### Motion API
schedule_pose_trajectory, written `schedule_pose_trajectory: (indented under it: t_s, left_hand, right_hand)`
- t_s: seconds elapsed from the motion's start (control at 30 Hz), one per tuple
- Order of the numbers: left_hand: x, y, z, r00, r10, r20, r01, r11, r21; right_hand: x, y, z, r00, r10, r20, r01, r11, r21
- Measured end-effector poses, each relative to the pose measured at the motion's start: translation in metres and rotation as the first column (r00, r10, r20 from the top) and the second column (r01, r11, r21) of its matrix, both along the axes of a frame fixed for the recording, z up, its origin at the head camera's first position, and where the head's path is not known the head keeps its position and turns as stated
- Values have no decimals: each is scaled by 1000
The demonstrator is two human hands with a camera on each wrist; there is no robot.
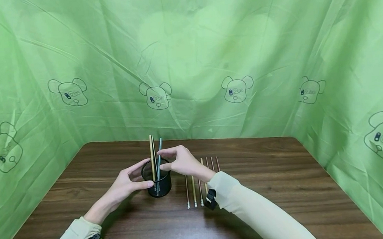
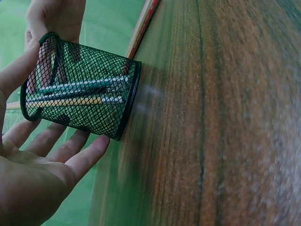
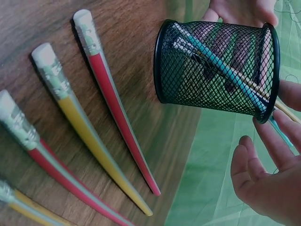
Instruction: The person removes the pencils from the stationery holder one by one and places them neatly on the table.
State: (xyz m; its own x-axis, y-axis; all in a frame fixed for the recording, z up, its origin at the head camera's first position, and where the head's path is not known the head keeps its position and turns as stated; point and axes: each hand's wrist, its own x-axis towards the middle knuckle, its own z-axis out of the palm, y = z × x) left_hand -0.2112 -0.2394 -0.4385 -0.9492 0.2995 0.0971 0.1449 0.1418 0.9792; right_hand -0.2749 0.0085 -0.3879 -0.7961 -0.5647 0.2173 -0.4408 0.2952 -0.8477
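A black mesh pencil cup (image 1: 163, 188) stands upright on the table. My left hand (image 1: 123, 186) holds it from the left, thumb at the near rim and fingers spread along the far side. Inside the cup are a yellow pencil (image 1: 151, 149), a dark pencil (image 1: 154, 147) and a blue pencil (image 1: 160, 145), eraser ends down. My right hand (image 1: 183, 162) is at the cup's right rim, thumb and fingers apart beside the blue pencil. In the right wrist view, its fingertips (image 3: 270, 132) are right by the rim and partly cover the blue pencil.
Right of the cup, several red and yellow pencils lie in a row on the wooden table (image 1: 269, 188), including a red pencil (image 3: 115, 94) and a yellow pencil (image 3: 89, 136), white erasers toward me. A green printed cloth (image 1: 197, 111) hangs behind and at both sides.
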Motion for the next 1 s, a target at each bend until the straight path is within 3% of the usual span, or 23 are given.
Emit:
schedule_pose_trajectory:
  t_s: [0.3, 0.67, 0.8, 1.0]
  left_hand:
    - [0, 1, 0, 1000, 0, 4, 0, 1000, 6]
    - [0, 1, 0, 1000, 0, -2, 0, 1000, 17]
    - [1, 1, 1, 1000, 1, 10, -1, 1000, 17]
    - [1, 1, 1, 1000, 2, 16, -2, 1000, 13]
  right_hand:
    - [0, -3, 1, 999, -36, -39, 36, 999, -15]
    - [3, -9, -6, 999, -22, -45, 20, 998, -61]
    - [2, -9, -8, 993, -91, -77, 83, 992, -98]
    - [0, -7, -8, 978, -194, -69, 175, 959, -224]
